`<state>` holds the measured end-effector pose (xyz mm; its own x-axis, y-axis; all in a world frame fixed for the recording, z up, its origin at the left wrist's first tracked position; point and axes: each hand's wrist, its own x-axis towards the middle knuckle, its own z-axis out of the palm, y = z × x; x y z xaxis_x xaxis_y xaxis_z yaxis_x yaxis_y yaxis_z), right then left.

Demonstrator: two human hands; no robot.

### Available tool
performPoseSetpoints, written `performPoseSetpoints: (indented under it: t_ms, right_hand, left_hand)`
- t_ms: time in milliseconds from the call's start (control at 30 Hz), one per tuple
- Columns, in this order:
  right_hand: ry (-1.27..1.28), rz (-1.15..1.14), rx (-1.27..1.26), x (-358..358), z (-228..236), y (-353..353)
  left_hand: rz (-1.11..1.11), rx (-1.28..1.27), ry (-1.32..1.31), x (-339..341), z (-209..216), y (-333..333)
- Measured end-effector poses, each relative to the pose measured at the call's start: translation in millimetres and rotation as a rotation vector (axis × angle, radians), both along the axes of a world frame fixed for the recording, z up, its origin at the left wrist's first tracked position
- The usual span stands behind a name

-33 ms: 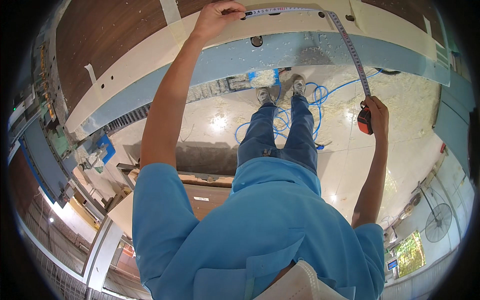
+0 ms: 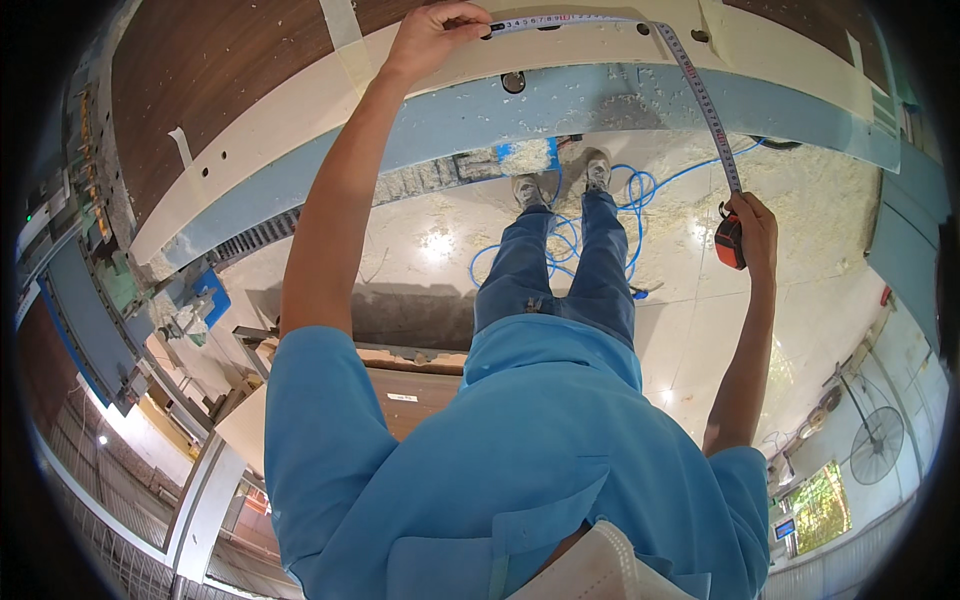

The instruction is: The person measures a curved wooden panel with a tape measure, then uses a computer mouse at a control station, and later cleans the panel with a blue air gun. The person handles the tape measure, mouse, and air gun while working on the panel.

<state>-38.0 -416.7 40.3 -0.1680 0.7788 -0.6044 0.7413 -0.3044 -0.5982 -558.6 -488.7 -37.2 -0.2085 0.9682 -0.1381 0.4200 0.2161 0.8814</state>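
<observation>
With its fingers pinched, my left hand (image 2: 432,40) holds the free end of a tape measure against a pale board edge (image 2: 590,42) at the far side. The white blade (image 2: 700,92) runs right along that edge, then bends down over it toward me. Lower on the right, my right hand (image 2: 757,228) is wrapped round the red and black tape measure case (image 2: 731,240), which hangs in the air in front of the bench. Several dark round holes show in the pale edge. Brown wood-grain panel (image 2: 225,85) lies behind it.
A blue-grey machine beam (image 2: 450,110) sprinkled with shavings runs below the board. On the floor, a coiled blue hose (image 2: 640,190) lies around my feet among wood shavings. A wooden panel stack (image 2: 425,400) stands close on my left; a fan (image 2: 877,445) is far right.
</observation>
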Motion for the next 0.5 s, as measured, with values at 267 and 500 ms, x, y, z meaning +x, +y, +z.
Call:
performPoseSetpoints:
  t_ms: [267, 500]
  right_hand:
    - [-0.025, -0.008, 0.006, -1.2, -7.9, 3.3]
    - [0.035, -0.007, -0.006, 0.6, -9.8, 2.6]
  left_hand:
    - [0.001, 0.029, 0.028, -3.2, -4.9, 5.6]
    - [-0.007, 0.006, 0.070, -5.6, -7.0, 5.7]
